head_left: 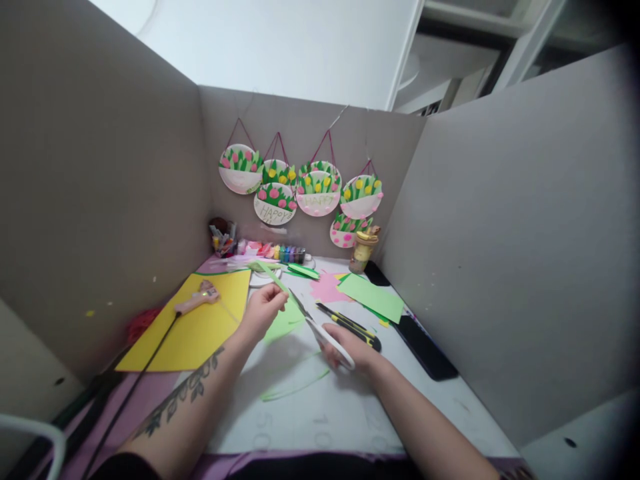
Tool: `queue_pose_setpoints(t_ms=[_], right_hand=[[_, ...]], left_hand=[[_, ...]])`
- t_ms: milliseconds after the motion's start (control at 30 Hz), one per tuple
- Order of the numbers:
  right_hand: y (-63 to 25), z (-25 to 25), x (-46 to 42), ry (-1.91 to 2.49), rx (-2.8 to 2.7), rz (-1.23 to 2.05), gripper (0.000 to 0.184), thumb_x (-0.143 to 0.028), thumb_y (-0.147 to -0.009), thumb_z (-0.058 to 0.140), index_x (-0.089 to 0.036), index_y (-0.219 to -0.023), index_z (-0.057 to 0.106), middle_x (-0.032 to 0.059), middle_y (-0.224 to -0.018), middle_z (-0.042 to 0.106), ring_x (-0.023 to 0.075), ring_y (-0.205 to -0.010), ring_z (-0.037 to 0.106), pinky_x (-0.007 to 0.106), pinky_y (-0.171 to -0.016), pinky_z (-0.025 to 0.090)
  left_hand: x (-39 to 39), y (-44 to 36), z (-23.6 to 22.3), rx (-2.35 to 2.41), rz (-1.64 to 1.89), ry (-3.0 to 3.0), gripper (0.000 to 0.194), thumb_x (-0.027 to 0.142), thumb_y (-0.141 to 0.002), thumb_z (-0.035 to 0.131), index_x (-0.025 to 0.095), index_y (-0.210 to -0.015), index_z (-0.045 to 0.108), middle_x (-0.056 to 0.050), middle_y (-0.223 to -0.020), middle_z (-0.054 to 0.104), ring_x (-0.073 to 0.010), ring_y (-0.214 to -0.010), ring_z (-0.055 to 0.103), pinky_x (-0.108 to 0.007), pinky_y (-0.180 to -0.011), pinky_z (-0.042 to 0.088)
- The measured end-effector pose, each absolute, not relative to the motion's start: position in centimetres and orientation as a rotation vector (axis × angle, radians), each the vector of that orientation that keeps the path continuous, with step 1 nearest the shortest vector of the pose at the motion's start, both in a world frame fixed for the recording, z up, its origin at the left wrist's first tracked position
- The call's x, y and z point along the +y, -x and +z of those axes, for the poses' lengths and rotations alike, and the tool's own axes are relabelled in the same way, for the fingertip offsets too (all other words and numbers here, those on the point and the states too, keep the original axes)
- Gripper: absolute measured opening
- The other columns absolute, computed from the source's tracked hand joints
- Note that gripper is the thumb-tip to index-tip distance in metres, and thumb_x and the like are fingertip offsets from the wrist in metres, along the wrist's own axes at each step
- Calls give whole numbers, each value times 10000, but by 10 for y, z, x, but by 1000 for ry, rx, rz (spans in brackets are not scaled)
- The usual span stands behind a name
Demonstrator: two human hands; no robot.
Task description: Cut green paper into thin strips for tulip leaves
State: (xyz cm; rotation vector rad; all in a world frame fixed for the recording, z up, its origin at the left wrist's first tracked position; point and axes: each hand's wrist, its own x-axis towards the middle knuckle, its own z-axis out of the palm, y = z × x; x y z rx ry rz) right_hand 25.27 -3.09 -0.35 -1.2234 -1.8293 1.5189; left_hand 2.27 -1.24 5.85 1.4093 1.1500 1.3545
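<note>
My left hand is closed in a pinch on a narrow light green paper strip, which sticks up and away from the fingers. My right hand grips white-handled scissors. Their blades point up and left, with the tips close to the strip and my left fingers. Whether the blades touch the paper, I cannot tell. Under the hands lies a light green paper sheet. A thin curved green offcut rests on the white mat nearer to me. Just beyond my right hand is a black and yellow utility knife.
A glue gun lies on yellow sheets, its cord running toward me. Right are green paper and a phone. Paint pots, a pen holder and a cup stand behind. Decorated paper plates hang on the grey partition.
</note>
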Motion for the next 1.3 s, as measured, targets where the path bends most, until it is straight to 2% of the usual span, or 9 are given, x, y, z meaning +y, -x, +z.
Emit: queue_pose_setpoints(t_ms=[267, 567, 833, 1033, 1300], right_hand=[[-252, 2, -34, 1217, -1815, 1508, 175, -114, -585, 522, -194, -732, 471, -58, -581, 507, 68, -469, 445, 164, -421, 338], [-252, 7, -37, 1174, -1816, 1527, 144, -182, -637, 553, -199, -735, 449, -66, -560, 481, 67, -438, 440, 167, -403, 332], [-255, 4, -35, 1173, -1812, 1529, 167, -143, -611, 547, -194, -747, 465, -58, -591, 512, 66, -464, 453, 164, -421, 338], [-253, 1, -31, 1192, -1782, 1544, 186, -119, -572, 531, -198, -712, 437, -76, -543, 488, 61, -420, 427, 159, -375, 302], [-255, 3, -32, 1174, -1807, 1526, 164, -149, -594, 534, -201, -710, 430, -85, -539, 469, 54, -397, 412, 154, -363, 301]], left_hand=[[-15, -22, 62, 1163, 1349, -1411, 248, 377, -692, 610, 165, -610, 513, 35, -507, 493, -64, -433, 336, -197, -431, 245], [-17, -22, 66, 1162, 1347, -1418, 247, 376, -682, 608, 168, -593, 507, 40, -492, 493, -68, -424, 343, -201, -431, 249], [-16, -21, 65, 1170, 1283, -1493, 256, 397, -691, 604, 165, -604, 536, 35, -501, 503, -72, -428, 358, -202, -429, 261], [-15, -21, 63, 1189, 1269, -1483, 264, 400, -690, 616, 158, -611, 545, 27, -503, 518, -71, -428, 362, -199, -422, 262], [-16, -21, 65, 1188, 1268, -1486, 263, 396, -686, 619, 158, -595, 553, 23, -491, 524, -74, -419, 372, -197, -412, 267]])
